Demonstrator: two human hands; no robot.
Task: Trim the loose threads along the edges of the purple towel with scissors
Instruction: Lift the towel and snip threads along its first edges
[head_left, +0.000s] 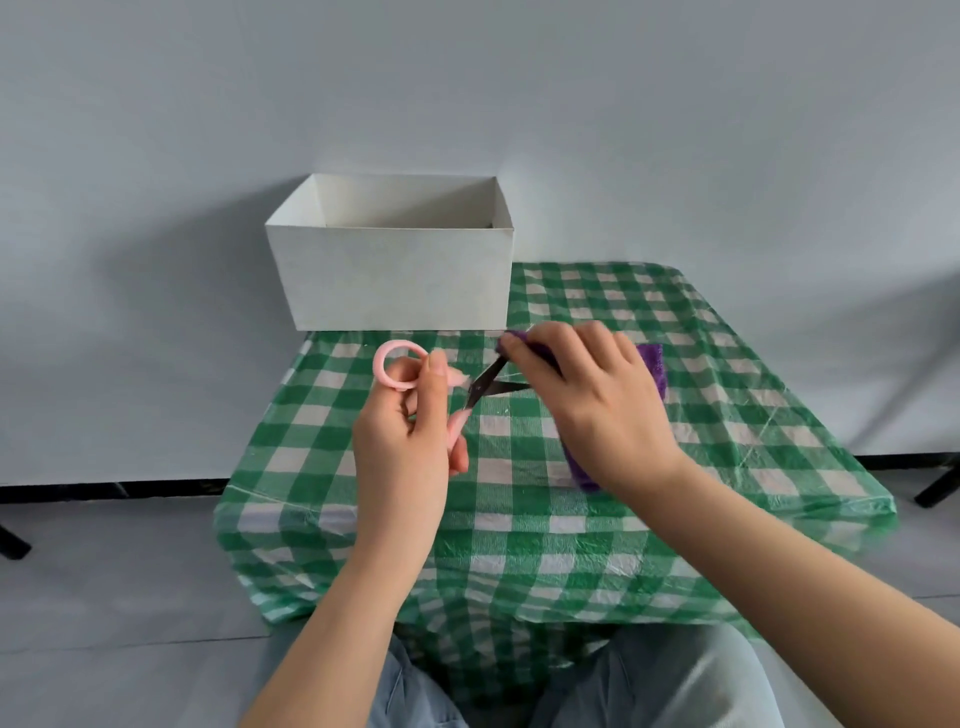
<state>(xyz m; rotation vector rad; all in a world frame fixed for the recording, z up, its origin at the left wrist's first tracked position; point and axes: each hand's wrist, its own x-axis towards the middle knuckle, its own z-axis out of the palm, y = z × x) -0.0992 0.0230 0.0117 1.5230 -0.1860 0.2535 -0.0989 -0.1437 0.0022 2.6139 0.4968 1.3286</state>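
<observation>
Purple towel (653, 370) is lying on the checked table (727, 415), its far corner being pinched up by the right hand (597, 410). Left hand (410, 441) is gripping pink scissors (467, 395), blades parted beside those fingertips. Risk: nicking skin or hem.

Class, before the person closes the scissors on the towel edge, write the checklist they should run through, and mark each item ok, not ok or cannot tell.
1. Left hand grips the pink scissors: ok.
2. Blades open: ok.
3. Right hand holds up the purple towel edge: ok.
4. Blades point at that held edge: ok.
5. Loose thread between the blades: cannot tell.
6. Right fingertips clear of the blades: cannot tell, they sit very close.
</observation>
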